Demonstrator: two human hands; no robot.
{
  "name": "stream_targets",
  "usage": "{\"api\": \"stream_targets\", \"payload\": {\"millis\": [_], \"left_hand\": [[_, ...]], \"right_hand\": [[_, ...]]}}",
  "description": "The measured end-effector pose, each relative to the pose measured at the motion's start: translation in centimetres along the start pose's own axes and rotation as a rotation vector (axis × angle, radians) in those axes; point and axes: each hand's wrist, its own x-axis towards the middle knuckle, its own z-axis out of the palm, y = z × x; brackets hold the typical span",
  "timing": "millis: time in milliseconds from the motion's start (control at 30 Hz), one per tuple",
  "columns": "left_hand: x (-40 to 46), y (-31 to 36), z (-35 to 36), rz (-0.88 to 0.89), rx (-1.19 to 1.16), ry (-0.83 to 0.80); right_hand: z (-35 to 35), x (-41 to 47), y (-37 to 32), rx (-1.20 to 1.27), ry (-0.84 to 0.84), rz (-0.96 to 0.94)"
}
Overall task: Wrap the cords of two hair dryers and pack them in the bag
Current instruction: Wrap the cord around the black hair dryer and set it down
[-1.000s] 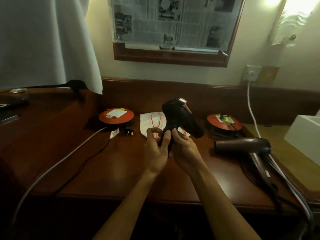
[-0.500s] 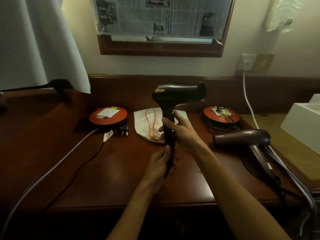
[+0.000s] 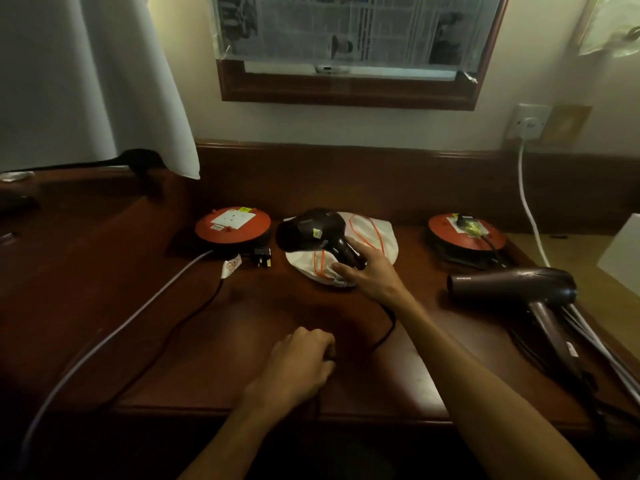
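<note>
Along the cream wall runs a dark, glossy wooden worktop [image 3: 242, 341] with a raised back ledge, under a wood-framed mirror [image 3: 349, 88] papered with newsprint. A pale curtain [image 3: 86, 81] hangs at left. Two round red cable reels [image 3: 232, 225] [image 3: 462, 232] flank a white cloth bag [image 3: 377, 237] with orange drawstrings. One black hair dryer [image 3: 311, 233] lies on the bag, the right hand [image 3: 372, 275] holding its handle with the grip loosely closed. A second, maroon hair dryer [image 3: 512, 285] rests at right. The left hand [image 3: 298, 367] is curled shut, seemingly on the thin black cord [image 3: 388, 330].
</note>
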Motion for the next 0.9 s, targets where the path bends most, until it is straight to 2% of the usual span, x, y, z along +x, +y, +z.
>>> {"api": "stream_targets", "payload": {"millis": [133, 267, 400, 500, 567, 667, 767, 900], "left_hand": [[-0.5, -1.0, -2.9, -0.043, 0.132, -0.078], [-0.1, 0.9, -5.9, 0.032, 0.385, -0.104], [-0.4, 1.7, -7.4, 0.066, 0.512, -0.199], [0.2, 1.8, -9.4, 0.15, 0.469, -0.076], [1.8, 1.2, -10.3, 0.26, 0.518, 0.066], [4.2, 1.4, -11.2, 0.384, 0.556, 0.168], [7.0, 2.0, -11.8, 0.39, 0.635, 0.144], [10.0, 2.6, -11.7, 0.336, 0.632, -0.003]], "right_hand": [[-0.1, -0.2, 1.1, -0.053, -0.014, -0.002], [1.1, -0.7, 1.9, -0.145, -0.003, -0.088], [0.7, -0.2, 2.8, -0.312, -0.009, -0.123], [-0.2, -0.6, 2.6, -0.291, -0.027, -0.133], [-0.6, -1.3, 2.4, -0.227, -0.095, -0.1], [-0.4, -2.1, 1.9, -0.214, -0.194, -0.096], [-0.2, -2.4, 1.8, -0.197, -0.258, -0.095], [-0.5, -3.7, 1.7, -0.084, -0.315, -0.018]]}}
